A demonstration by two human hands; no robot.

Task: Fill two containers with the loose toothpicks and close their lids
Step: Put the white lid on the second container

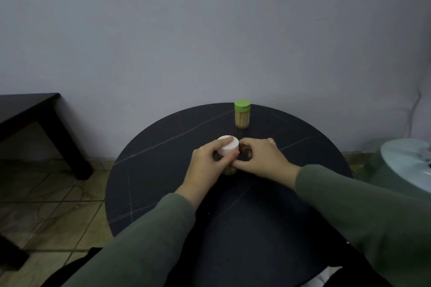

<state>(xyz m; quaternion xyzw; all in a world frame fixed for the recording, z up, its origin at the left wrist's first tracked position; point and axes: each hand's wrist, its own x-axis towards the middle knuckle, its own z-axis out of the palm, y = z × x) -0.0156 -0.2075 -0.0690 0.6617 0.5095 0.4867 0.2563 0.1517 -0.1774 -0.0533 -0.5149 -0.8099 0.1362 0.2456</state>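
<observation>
A: What is seen across the frame, beginning with the largest things?

B: A pale grey wall (pixel 210 30) is seen over the whole upper half. Below it, a round dark counter (pixel 163 193) with thin light veins fills the centre and lower middle. A dark table (pixel 35 109) is seen at the left edge, over a tiled floor (pixel 46 193), and a pale round stool (pixel 405 163) is cut off at the right edge.

A: And the arms?

B: Two green sleeves (pixel 349 212) are stretched in from the bottom corners towards the centre of the counter.

A: How are the hands held?

B: The left hand (pixel 205 168) is closed round a jar with a white lid (pixel 229 148), just left of the frame's centre; the thumb is pressed on the lid's side and a fingertip rests on its top. Toothpicks can be made out in the jar below the hand. The right hand (pixel 258 156) is curled narrow beside the jar, its thumb touching the jar's lower part; whether anything is held in it cannot be told.

A: Is a second jar visible?

B: A jar with a green lid (pixel 242 114) stands upright near the counter's far edge, above centre, well apart from both hands. It is packed with toothpicks and its lid is shut.
</observation>
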